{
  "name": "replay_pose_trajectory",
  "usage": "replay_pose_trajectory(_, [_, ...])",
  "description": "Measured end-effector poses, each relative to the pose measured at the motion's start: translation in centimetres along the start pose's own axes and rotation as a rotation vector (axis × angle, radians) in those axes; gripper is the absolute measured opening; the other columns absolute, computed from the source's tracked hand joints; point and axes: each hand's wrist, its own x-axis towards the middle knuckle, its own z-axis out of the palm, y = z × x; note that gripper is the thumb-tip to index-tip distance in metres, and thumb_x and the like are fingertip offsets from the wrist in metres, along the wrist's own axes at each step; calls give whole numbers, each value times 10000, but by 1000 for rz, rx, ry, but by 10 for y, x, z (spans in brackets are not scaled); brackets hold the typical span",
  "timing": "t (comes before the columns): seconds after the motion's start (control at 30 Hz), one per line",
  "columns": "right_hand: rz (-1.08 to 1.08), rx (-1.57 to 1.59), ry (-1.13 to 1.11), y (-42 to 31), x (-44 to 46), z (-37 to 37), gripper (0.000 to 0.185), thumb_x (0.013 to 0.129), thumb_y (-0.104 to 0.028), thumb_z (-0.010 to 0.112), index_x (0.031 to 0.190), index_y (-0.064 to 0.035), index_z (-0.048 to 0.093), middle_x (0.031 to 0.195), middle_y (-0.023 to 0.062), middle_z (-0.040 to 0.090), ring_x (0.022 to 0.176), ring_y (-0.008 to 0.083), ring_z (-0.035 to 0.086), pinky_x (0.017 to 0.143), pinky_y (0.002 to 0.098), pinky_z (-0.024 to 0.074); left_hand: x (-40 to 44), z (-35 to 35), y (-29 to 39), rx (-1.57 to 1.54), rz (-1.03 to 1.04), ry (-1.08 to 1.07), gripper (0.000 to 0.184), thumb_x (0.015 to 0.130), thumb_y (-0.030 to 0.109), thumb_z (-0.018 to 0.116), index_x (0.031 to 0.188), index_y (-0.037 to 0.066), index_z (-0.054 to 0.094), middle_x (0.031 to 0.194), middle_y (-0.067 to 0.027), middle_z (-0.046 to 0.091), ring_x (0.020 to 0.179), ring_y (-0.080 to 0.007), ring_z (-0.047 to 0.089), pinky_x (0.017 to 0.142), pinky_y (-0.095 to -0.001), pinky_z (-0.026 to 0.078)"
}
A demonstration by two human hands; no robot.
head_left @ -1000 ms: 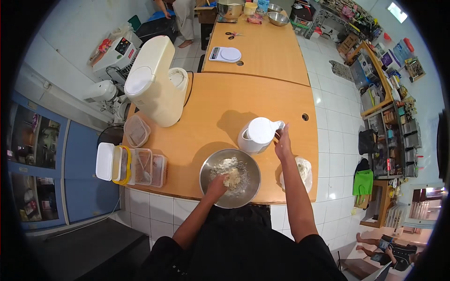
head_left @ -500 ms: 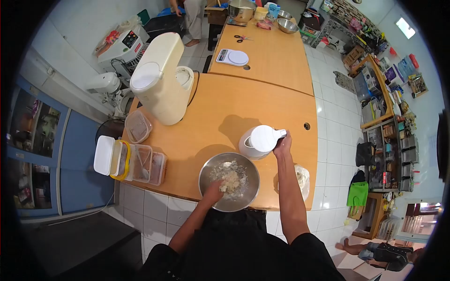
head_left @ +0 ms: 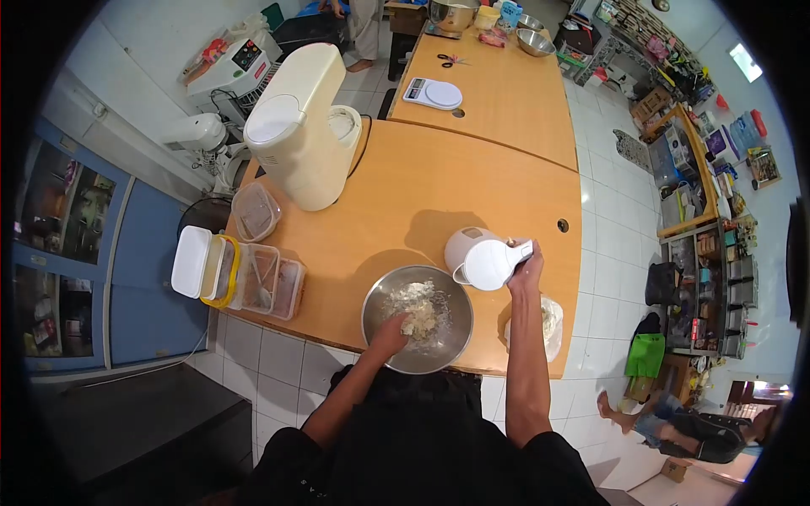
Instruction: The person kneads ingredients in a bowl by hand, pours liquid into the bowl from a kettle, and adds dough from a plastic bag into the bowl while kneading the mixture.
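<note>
A steel mixing bowl (head_left: pixel 460 350) sits at the table's near edge, holding white flour and a pale crumbly dough (head_left: pixel 419 319). My left hand (head_left: pixel 390 336) reaches into it, with its fingers curled into the dough and their tips hidden. To the right, my right hand (head_left: pixel 526 268) is closed around the handle side of a white lidded jug (head_left: pixel 489 265). The jug is tilted beside the bowl's upper right rim. No stream of liquid shows. A plastic bag with pale contents (head_left: pixel 550 327) lies near my right forearm.
A cream stand mixer (head_left: pixel 295 139) stands at the back left of the wooden table (head_left: pixel 498 190). Plastic tubs (head_left: pixel 257 278) line the left edge. Farther off are a digital scale (head_left: pixel 434 93), scissors (head_left: pixel 450 61) and metal bowls (head_left: pixel 535 42). Another person (head_left: pixel 688 430) is at lower right.
The jug in my right hand has tipped, its lid coming nearer to me. My left hand stays in the dough. The person at lower right has shifted, and the whole view has moved slightly.
</note>
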Motion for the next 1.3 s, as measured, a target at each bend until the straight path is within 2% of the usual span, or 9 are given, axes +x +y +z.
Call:
replay_pose_trajectory(0.13, [10, 3, 37, -9, -9, 2, 354, 1045, -378, 360, 1018, -70, 533, 854, 99, 606, 807, 234, 607, 782, 416, 542, 3, -9, 17, 47, -4, -16, 596, 714, 35, 680, 1300, 30, 572, 1260, -254, 601, 1199, -409, 552, 1034, -445, 442])
replay_pose_trajectory(0.47, [9, -35, 68, -35, -61, 28, 378, 1045, -397, 387, 1080, -51, 533, 888, 99, 603, 846, 224, 604, 811, 396, 535, 8, -5, 13, 10, 24, -37, 558, 709, 8, 678, 1261, 28, 602, 1224, -245, 611, 1169, -409, 559, 1013, -439, 452])
replay_pose_trajectory(0.57, [-43, -34, 63, -36, -77, 36, 407, 1038, -396, 412, 964, -31, 575, 831, 117, 636, 810, 245, 621, 802, 409, 531, 10, -3, 10, -28, 33, -35, 561, 705, 2, 673, 1261, 32, 604, 1219, -241, 616, 1166, -406, 563, 1011, -441, 452])
replay_pose_trajectory(0.67, [-66, -42, 26, -35, -84, 33, 411, 1037, -402, 413, 1070, -23, 568, 868, 124, 649, 851, 252, 628, 804, 410, 531, 14, -10, 18, -3, -29, -129, 564, 706, 1, 675, 1264, 41, 604, 1220, -236, 618, 1168, -401, 563, 1005, -441, 458])
replay_pose_trajectory(0.77, [-82, -75, 115, -38, -115, 63, 430, 1034, -415, 421, 1157, -21, 542, 877, 113, 640, 861, 239, 617, 811, 393, 528, 14, -5, 9, 8, -27, -113, 564, 709, -2, 675, 1267, 48, 603, 1234, -231, 614, 1176, -394, 562, 999, -434, 465])
replay_pose_trajectory(0.87, [-85, -99, 81, -32, -121, 58, 453, 1029, -433, 435, 1189, -20, 532, 871, 99, 626, 866, 219, 602, 820, 377, 520, 16, -2, 6, 50, -5, -95, 561, 715, -1, 674, 1269, 46, 599, 1242, -226, 613, 1181, -389, 561, 995, -431, 470])
replay_pose_trajectory(0.97, [-78, -137, 78, -29, -135, 66, 458, 1045, -440, 416, 1160, -12, 534, 833, 61, 593, 901, 168, 548, 865, 340, 457, 16, 1, 0, 29, -14, -88, 559, 722, 2, 672, 1274, 47, 596, 1246, -222, 612, 1185, -387, 560, 999, -432, 467])
replay_pose_trajectory(1.07, [-97, -163, 75, -21, -138, 62, 472, 1046, -446, 418, 1123, -3, 563, 845, 64, 612, 900, 166, 555, 898, 341, 442, 11, -9, 15, 36, 13, -85, 552, 725, 5, 673, 1270, 48, 598, 1239, -219, 615, 1177, -391, 564, 998, -437, 467])
replay_pose_trajectory(1.3, [-148, -194, 73, -11, -151, 70, 508, 1041, -462, 424, 1043, 14, 600, 808, 44, 607, 837, 159, 560, 871, 308, 452, 13, -5, 7, 33, 71, -52, 558, 708, -9, 666, 1260, 31, 598, 1216, -255, 614, 1156, -409, 571, 990, -444, 470])
